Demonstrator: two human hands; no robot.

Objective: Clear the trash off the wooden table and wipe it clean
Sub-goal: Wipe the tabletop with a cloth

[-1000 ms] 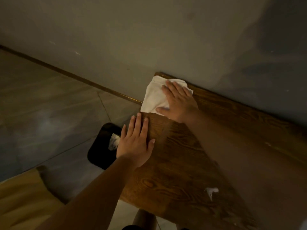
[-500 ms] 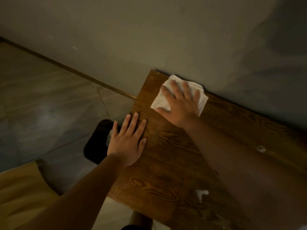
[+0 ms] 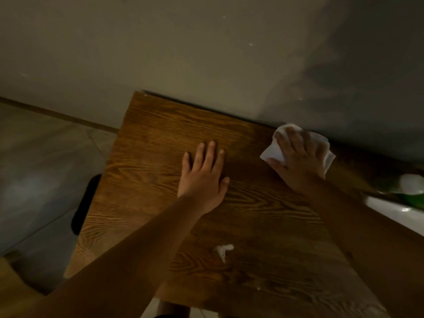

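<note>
A dark wooden table (image 3: 160, 143) stands against a grey wall. My right hand (image 3: 298, 159) presses flat on a white tissue (image 3: 273, 152) at the table's far edge by the wall, fingers spread over it. My left hand (image 3: 204, 177) lies flat and open on the bare wood near the middle, holding nothing. A small crumpled white paper scrap (image 3: 223, 250) lies on the table nearer to me, between my two forearms.
A black trash bin (image 3: 86, 203) stands on the tiled floor just left of the table, mostly hidden by the table edge. At the right edge sit a white tray-like object (image 3: 394, 213) and something green and white (image 3: 410, 189), blurred. A tan cushion (image 3: 13, 292) shows bottom left.
My right hand has slid the tissue to the right along the wall edge, away from the table's left corner. My left hand has moved from the left edge toward the table's middle.
</note>
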